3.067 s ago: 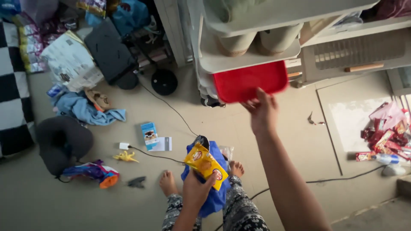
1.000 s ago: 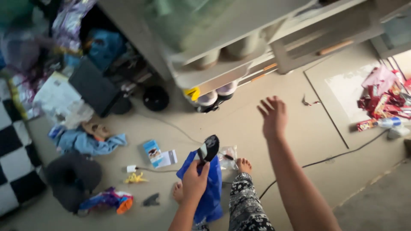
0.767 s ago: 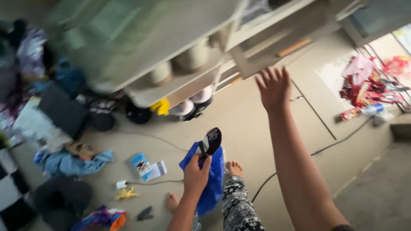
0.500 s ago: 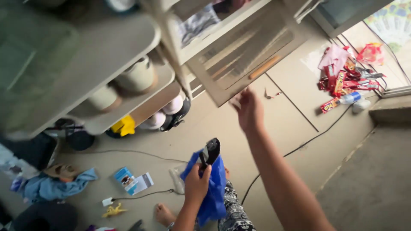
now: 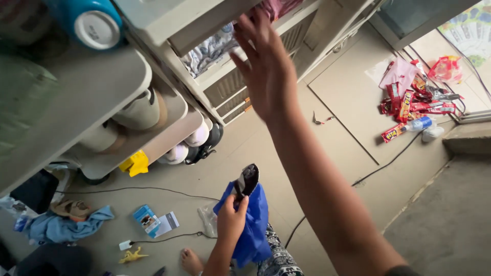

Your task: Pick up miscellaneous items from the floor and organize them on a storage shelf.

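My left hand [image 5: 231,221] is low in the frame, shut on a blue plastic bag [image 5: 253,225] and a dark oval packet [image 5: 246,181] that stands above the bag's mouth. My right hand [image 5: 265,65] is raised high with fingers spread, reaching up at the front edge of a white shelf [image 5: 215,23] that holds patterned cloth [image 5: 207,47]. It holds nothing. My bare feet and patterned trousers [image 5: 279,260] show at the bottom.
A white rack [image 5: 97,92] on the left holds cups, jars and a blue bowl [image 5: 92,23]. A yellow item [image 5: 134,163] sits on its low shelf. Red snack packets [image 5: 414,97] lie at right. A cable, a blue box [image 5: 147,220] and blue cloth [image 5: 64,227] litter the floor.
The yellow snack packet has left my left hand. The red tray is out of sight. My view has tilted up, and my right hand has risen from mid-air to the upper shelf.
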